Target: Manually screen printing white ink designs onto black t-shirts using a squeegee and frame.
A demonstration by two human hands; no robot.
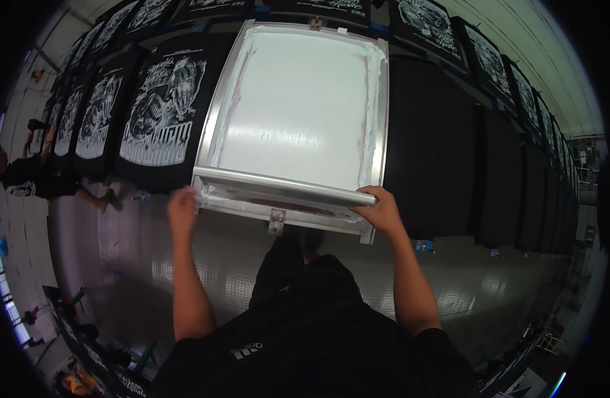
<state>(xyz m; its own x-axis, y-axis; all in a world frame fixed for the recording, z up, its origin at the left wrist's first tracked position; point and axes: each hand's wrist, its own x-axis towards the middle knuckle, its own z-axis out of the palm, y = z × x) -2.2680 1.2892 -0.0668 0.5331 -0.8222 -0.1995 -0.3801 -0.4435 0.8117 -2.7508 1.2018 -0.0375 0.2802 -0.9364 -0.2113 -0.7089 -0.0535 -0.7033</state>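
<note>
A screen-printing frame [382, 106] with a metal rim lies in front of me, its mesh coated with white ink [292, 93]. Across its near end rests a long metal squeegee [278, 184]. My right hand [379, 208] is closed round the squeegee's right end. At the other end, my left hand [183, 209] is beside the squeegee and the frame's near left corner. Motion smears its fingers, so I cannot make out whether they touch the bar. A metal bracket [276, 221] sticks out from the frame's near edge.
Black shirts with white prints [162, 109] lie in a row to the left; plain black shirts [431, 146] lie to the right. More printed shirts [428, 26] line the far side. Another person [43, 176] stands at the far left. Grey floor [232, 259] stretches below the row.
</note>
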